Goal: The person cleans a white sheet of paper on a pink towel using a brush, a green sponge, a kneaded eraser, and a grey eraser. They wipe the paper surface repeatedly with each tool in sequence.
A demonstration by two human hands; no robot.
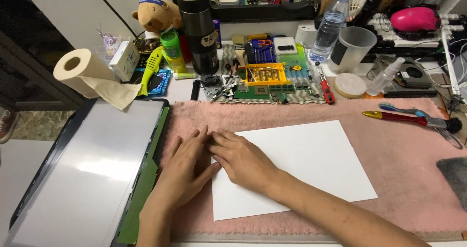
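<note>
A pink fleece mat (408, 179) covers the desk, with bare room to the right. On it lies a white paper sheet (311, 164), long axis running left-right, slightly tilted; its left corner is hidden under the hands. The right hand (243, 162) presses flat on it, fingers together. The left hand (187, 171) (fingers spread) rests just beside, partly on the mat.

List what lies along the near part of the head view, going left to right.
Screen panel → left hand → right hand → white paper sheet → bare pink towel → grey cloth.
</note>
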